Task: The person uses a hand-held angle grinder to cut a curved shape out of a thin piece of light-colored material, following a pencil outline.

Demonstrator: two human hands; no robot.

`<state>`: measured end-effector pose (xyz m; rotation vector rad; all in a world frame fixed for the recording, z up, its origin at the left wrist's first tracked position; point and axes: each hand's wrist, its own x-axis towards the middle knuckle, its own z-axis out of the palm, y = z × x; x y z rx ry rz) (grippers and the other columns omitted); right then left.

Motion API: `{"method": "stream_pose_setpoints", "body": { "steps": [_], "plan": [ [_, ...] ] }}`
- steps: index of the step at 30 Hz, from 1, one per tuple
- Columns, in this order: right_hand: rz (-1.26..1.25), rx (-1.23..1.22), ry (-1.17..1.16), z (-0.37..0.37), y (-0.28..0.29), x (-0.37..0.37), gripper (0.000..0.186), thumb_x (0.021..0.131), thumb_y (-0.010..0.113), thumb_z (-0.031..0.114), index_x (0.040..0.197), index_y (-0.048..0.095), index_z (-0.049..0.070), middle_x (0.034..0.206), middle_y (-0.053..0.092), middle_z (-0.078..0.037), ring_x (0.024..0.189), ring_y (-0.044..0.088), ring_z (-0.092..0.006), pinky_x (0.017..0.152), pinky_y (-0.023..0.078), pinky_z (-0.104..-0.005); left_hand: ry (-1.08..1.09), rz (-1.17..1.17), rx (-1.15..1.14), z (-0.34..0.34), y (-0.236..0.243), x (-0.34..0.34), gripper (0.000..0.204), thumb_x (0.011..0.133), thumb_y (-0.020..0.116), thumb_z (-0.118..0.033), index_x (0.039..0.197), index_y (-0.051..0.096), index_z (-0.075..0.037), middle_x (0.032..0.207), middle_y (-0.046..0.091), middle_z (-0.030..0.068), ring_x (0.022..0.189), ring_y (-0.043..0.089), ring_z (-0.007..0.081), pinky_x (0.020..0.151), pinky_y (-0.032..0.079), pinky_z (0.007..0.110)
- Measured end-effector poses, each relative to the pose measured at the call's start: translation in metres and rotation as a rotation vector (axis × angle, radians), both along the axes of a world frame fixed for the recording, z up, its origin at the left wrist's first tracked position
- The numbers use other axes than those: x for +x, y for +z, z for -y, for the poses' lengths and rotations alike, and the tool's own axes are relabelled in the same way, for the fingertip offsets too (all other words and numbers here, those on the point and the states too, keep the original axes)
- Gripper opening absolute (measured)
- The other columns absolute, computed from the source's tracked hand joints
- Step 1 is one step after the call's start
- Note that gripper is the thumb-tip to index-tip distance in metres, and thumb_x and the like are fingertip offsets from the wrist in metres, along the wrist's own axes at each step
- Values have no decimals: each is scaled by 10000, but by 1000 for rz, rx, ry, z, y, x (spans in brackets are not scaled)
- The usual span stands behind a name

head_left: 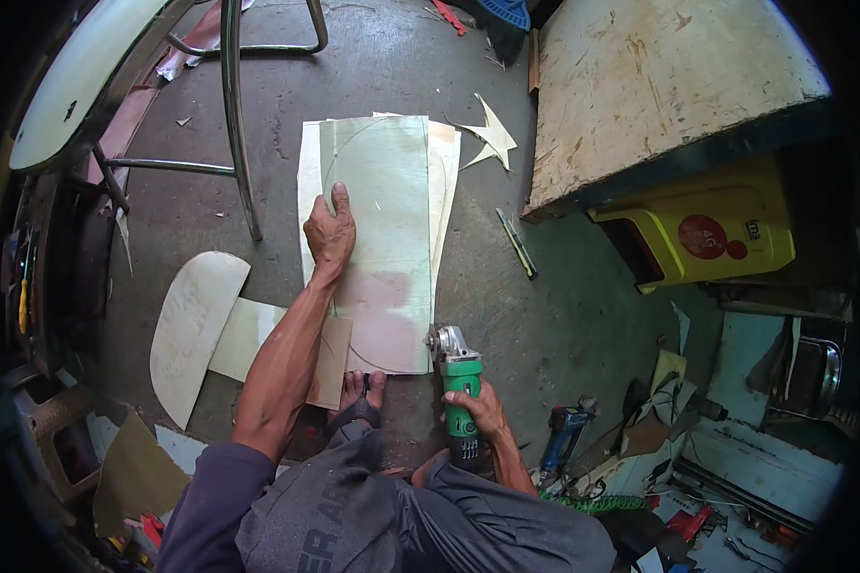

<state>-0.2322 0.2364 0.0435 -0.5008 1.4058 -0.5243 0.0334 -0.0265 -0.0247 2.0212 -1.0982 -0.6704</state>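
My right hand is closed round the green body of an angle grinder. The grinder's metal head is at the lower right edge of a thin plywood sheet; whether it touches is unclear. A curved line is drawn on the sheet, and a pinkish patch marks its lower part. At the sheet's left edge my left hand is closed, thumb on top, its other fingers partly hidden. More pale sheets lie beneath. My foot is at the sheet's near end, beside a small brown board piece.
A rounded plywood piece lies left, a star-shaped offcut far right, with a cutter knife nearer. A metal-legged chair stands far left. On the right are a wooden table, a yellow container and a blue power tool.
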Motion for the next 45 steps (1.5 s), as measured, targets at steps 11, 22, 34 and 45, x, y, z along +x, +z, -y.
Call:
{"method": "stream_pose_setpoints", "body": {
  "steps": [11,22,34,45],
  "plan": [
    [9,6,-5,-1,-3,-1,500,799,757,211,1191,532,-1,902,622,-89,656,689,-214,579,571,-336,2,11,-39,-1,0,-1,708,997,424,-617,888,604,58,822,645,349,818,638,534,737,493,554],
    [8,10,-10,-1,-1,0,493,797,757,210,1181,533,-2,894,617,-90,654,689,-218,575,573,-337,-10,8,-59,-3,5,-1,712,997,418,-623,893,603,57,812,645,349,803,636,542,722,495,558],
    [-1,-6,-34,4,5,4,491,803,751,208,1172,526,-24,887,628,-105,645,693,-219,558,569,-334,-25,-4,-38,-3,5,-4,736,988,403,-652,873,587,52,789,634,349,791,628,545,712,486,566],
    [7,-25,-34,5,3,3,498,803,755,210,1181,525,-18,887,625,-97,644,692,-220,557,573,-336,-29,-18,-65,-4,9,-6,722,992,412,-640,878,599,48,785,636,350,777,630,545,705,485,571]
  ]
}}
